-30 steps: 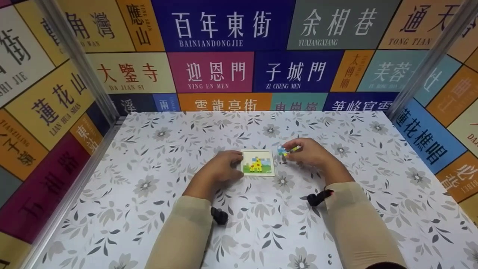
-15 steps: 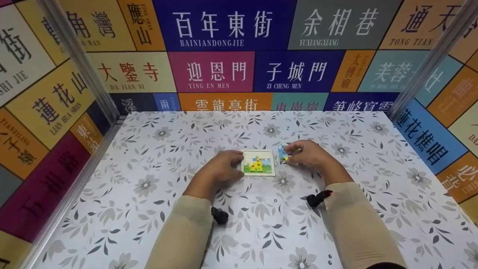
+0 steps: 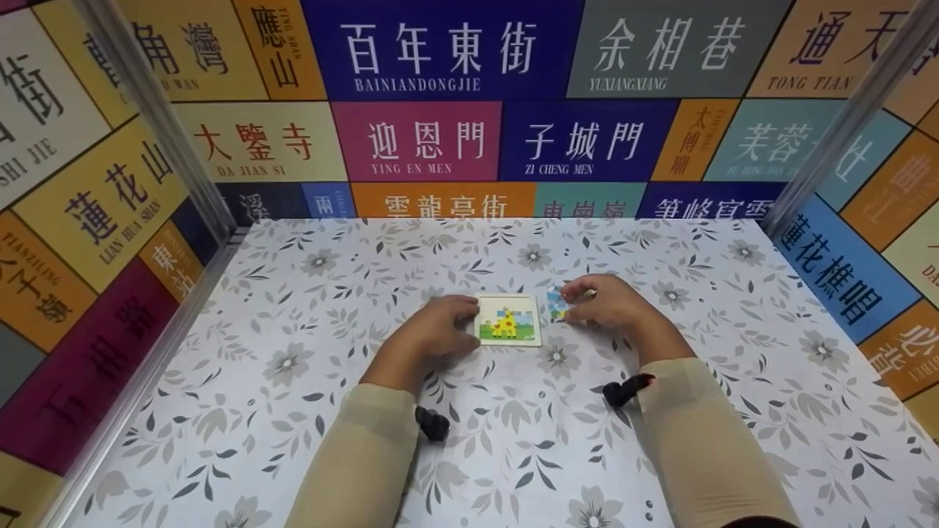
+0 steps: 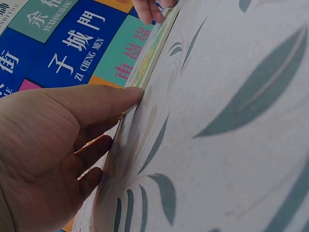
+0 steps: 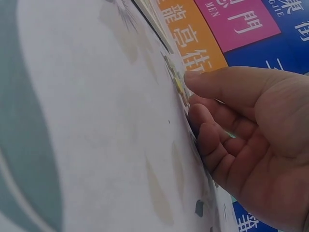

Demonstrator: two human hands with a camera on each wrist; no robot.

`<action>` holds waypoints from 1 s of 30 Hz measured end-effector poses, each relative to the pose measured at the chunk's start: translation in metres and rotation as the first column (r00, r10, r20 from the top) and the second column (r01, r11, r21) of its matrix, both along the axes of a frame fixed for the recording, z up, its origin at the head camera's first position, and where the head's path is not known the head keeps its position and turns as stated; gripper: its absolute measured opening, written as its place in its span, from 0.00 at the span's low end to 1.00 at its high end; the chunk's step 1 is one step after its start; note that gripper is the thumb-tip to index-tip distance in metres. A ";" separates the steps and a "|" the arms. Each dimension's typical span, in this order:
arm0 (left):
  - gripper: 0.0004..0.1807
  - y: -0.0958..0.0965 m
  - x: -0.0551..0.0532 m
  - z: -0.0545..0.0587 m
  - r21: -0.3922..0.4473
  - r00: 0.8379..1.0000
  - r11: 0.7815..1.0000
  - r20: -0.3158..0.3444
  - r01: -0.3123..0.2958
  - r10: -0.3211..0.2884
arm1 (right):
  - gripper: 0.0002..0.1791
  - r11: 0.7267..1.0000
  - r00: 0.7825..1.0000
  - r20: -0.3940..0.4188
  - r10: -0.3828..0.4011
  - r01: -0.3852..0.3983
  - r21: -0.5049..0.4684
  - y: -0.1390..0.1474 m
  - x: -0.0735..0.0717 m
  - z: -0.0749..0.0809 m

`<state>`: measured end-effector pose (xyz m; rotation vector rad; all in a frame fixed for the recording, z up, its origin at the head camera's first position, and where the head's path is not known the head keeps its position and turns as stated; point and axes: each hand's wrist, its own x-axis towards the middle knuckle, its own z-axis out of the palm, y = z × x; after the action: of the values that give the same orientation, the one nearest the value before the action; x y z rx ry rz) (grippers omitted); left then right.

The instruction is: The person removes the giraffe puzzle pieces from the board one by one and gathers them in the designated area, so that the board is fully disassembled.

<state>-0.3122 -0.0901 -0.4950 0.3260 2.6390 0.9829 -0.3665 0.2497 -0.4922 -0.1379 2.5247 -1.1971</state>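
A small square jigsaw puzzle tray (image 3: pixel 538 330) with a cream rim lies flat. A yellow giraffe on green grass fills its lower part; a bare cream strip shows above. My left hand (image 3: pixel 436 328) holds the tray's left side, the thumb at the near corner, the fingers farther along. In the left wrist view the thumb (image 4: pixel 128 96) touches the rim. Just right of the tray lie loose blue, green and yellow puzzle pieces (image 3: pixel 555 302). My right hand (image 3: pixel 610 302) has its thumb and curled fingers at their right side, partly covering them. Its thumb (image 5: pixel 207 82) is beside a piece's edge.
The table (image 3: pixel 499 447) has a white cloth with grey flowers and leaves. Printed panels (image 3: pixel 433 59) with large characters stand along the back and both sides. A small black camera is on each wrist, over tan sleeves (image 3: pixel 367 455).
The loose pieces have turned from a slant to lie nearly straight beside the tray. My right hand has shifted slightly right and the left hand has stayed on the tray.
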 end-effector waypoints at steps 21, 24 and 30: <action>0.35 0.000 -0.002 0.001 0.008 1.000 1.000 0.024 0.008 -0.008 | 0.26 0.991 0.986 -0.106 0.129 -0.124 0.059 -0.051 0.004 0.029; 0.35 0.000 -0.003 0.001 0.003 1.000 1.000 0.006 0.019 -0.019 | 0.26 0.990 0.984 -0.114 0.137 -0.132 0.045 -0.062 0.004 0.031; 0.36 -0.001 -0.005 -0.002 -0.022 0.997 0.998 -0.043 0.056 -0.056 | 0.27 0.984 0.975 -0.141 0.174 -0.178 -0.016 -0.083 0.003 0.029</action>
<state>-0.3168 -0.0914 -0.4966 0.4189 2.6619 0.9405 -0.3634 0.1665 -0.4632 -0.4577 2.5501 -1.1907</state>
